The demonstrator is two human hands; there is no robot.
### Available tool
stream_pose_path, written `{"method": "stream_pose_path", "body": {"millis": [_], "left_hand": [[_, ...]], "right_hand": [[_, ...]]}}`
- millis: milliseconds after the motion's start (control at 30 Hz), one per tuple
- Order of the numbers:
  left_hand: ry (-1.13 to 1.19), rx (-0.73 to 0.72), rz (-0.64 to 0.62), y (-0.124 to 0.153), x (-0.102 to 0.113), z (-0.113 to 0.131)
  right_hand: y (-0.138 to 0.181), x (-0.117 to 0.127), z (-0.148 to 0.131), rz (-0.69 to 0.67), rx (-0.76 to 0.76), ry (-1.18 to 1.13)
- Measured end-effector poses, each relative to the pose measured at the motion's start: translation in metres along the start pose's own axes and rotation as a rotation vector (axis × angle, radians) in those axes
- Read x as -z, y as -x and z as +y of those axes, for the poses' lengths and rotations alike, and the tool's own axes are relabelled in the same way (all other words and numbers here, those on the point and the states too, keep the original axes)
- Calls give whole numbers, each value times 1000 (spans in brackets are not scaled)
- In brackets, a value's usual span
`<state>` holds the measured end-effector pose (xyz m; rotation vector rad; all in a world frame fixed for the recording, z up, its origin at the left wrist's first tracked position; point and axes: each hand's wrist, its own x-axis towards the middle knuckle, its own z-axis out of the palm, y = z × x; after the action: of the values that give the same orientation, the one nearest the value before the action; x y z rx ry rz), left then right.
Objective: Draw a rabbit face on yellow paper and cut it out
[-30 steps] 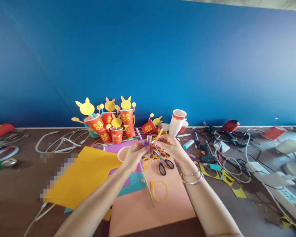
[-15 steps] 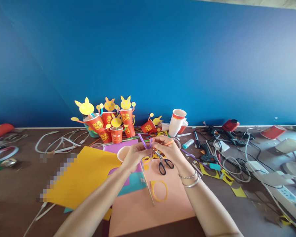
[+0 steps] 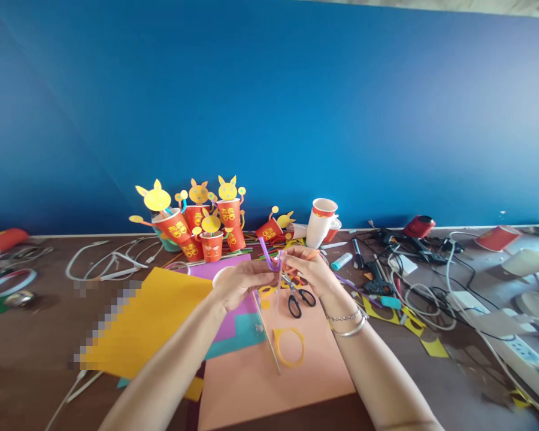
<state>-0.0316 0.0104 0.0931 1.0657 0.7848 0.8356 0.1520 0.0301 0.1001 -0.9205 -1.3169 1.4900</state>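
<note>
My left hand (image 3: 242, 281) and my right hand (image 3: 309, 269) meet over the peach paper (image 3: 251, 383), fingertips pinched close together. Between them a thin purple strip (image 3: 272, 262), possibly a straw or pipe cleaner, is bent into a U. The right fingertips pinch its right end; the left fingers close against its lower part. A narrow pale strip (image 3: 279, 281) hangs below the right fingertips. Something small and orange shows by the right fingers. Black-handled scissors (image 3: 295, 304) lie just under the right hand, near a yellow paper ring (image 3: 290, 347) and a thin stick (image 3: 269, 341).
Red cups (image 3: 213, 246) with yellow animal-head cutouts stand by the blue wall, left of stacked white cups (image 3: 322, 221). Yellow paper (image 3: 148, 323) lies at left. Glue guns (image 3: 377, 281), cables, a power strip (image 3: 521, 347) and paper scraps spread over the right side.
The purple strip has gone from a narrow V to a wider U and sits a little further right. My left hand has drawn slightly left and down from the right fingertips.
</note>
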Motion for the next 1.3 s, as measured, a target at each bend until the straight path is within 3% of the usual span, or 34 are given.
{"method": "stream_pose_path", "body": {"millis": [167, 267, 367, 500, 633, 867, 967, 1167, 1300], "left_hand": [[-643, -225, 284, 18, 26, 38], [-1040, -210, 263, 33, 49, 44], [-1198, -123, 263, 45, 70, 23], [-1112, -85, 385, 47, 78, -22], [-966, -358, 549, 35, 67, -51], [-981, -809, 643, 4, 32, -56], [-985, -951, 709, -5, 22, -57], [-968, -1006, 855, -10, 21, -69], [-890, -907, 883, -12, 25, -78]], "right_hand": [[-5, 2, 6, 161, 115, -111], [-7, -2, 4, 227, 179, -132], [-9, -13, 0, 277, 261, -97], [-12, -34, 2, 237, 399, -59], [-13, -47, 12, 203, 532, 62], [-7, -44, 14, 390, 719, 332], [-4, -42, 11, 379, 842, 504], [-3, -45, 15, 266, 926, 652], [-3, -49, 16, 214, 888, 674]]}}
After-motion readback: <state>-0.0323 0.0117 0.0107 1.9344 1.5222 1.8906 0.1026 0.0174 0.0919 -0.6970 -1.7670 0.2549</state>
